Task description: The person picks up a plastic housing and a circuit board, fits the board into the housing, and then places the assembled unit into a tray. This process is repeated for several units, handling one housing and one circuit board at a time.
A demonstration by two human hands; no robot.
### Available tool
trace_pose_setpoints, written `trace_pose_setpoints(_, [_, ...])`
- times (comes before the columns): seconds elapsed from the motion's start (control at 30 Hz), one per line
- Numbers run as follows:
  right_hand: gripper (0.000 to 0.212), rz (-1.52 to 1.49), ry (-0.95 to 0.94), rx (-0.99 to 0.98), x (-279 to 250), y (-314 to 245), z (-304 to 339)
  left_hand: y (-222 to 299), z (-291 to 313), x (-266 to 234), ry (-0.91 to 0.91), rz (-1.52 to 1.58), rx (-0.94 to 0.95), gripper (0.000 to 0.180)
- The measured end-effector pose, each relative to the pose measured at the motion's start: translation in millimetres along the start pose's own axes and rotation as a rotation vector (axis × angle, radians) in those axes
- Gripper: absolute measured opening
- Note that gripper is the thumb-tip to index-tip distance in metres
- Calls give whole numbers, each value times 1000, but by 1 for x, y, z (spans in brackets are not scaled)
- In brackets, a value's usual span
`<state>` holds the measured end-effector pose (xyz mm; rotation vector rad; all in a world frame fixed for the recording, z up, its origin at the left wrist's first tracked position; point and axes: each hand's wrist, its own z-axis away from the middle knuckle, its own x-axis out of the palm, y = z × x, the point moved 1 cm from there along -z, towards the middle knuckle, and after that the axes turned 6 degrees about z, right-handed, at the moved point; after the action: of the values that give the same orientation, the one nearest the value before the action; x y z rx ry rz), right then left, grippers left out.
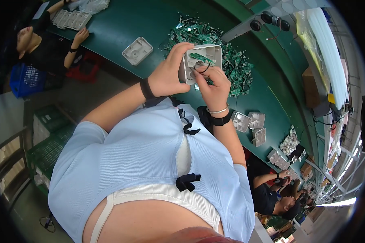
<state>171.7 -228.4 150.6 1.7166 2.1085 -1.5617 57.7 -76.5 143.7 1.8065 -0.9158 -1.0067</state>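
Note:
A light grey plastic housing [217, 52], open side toward me, is held above the green bench by my left hand [169, 73], its fingers wrapped round the left wall. Inside the housing lies a green circuit board [201, 58], and a dark wire [208, 68] curves down from it. My right hand [215, 84] reaches into the lower part of the housing. Its thumb and fingers are pinched together at the wire's lower end; the exact contact is partly hidden by the fingers.
A large heap of green circuit boards [240, 67] lies behind the housing. One grey housing [137, 51] rests to the left, and several others [257, 120] lie to the right. White small parts [290, 141] are piled farther right. Co-workers sit at both sides along the bench [113, 24].

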Motion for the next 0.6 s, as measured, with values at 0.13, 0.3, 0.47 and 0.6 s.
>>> trace_pose_setpoints(0.13, [11, 66, 44, 2, 1, -4, 0, 0, 1, 2, 9, -10, 46, 96])
trace_pose_setpoints(0.3, [12, -132, -21, 180, 7, -1, 6, 1, -1, 5, 8, -1, 34, 96])
trace_pose_setpoints(0.47, [14, 202, -18, -7, -3, -7, 0, 4, 0, 6, 12, -38, 72, 96])
trace_pose_setpoints(0.6, [18, 378, -98, -58, -10, -5, 0, 8, 2, 7, -15, -23, 11, 96])
